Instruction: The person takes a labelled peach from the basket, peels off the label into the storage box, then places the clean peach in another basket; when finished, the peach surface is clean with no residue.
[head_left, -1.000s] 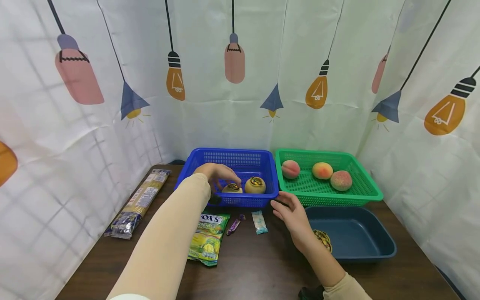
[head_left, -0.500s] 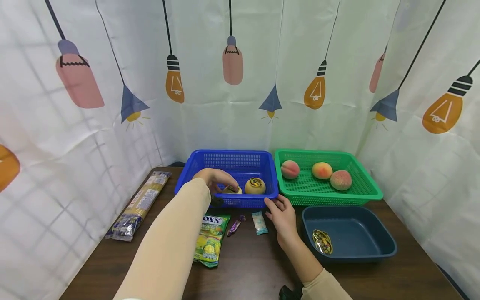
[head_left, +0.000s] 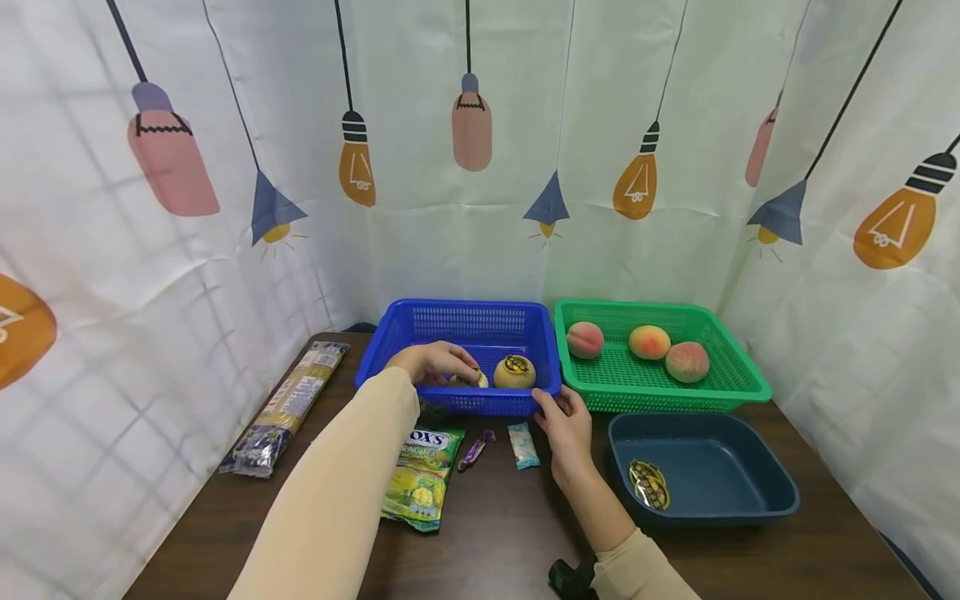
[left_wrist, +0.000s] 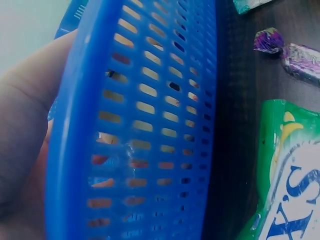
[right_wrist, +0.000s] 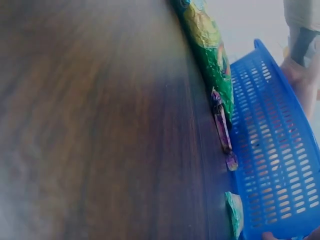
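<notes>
My left hand point(head_left: 435, 362) reaches over the front rim of the blue basket point(head_left: 487, 404) and holds a pale round fruit point(head_left: 482, 380), mostly hidden by the fingers. Beside it in the basket sits another pale round fruit point(head_left: 515, 377) with a black-and-gold label on top. The left wrist view shows the thumb point(left_wrist: 30, 95) behind the basket's slotted wall. At the basket's front right corner, my right hand point(head_left: 570, 433) grips the rim with thumb and fingers; a fingertip point(right_wrist: 268, 235) shows against the wall in the right wrist view.
A green basket point(head_left: 660, 402) with three peaches stands at right, behind a dark blue tray point(head_left: 720, 467) holding a flat black-and-gold item point(head_left: 648, 485). In front of the blue basket lie a green candy bag point(head_left: 420, 483), a purple candy point(head_left: 474, 452) and a pale blue packet point(head_left: 522, 446). Packaged pasta point(head_left: 288, 408) lies left.
My right hand has moved left and closer onto the blue basket's corner. The left hand's fingers have closed further over the fruit, so less of it shows.
</notes>
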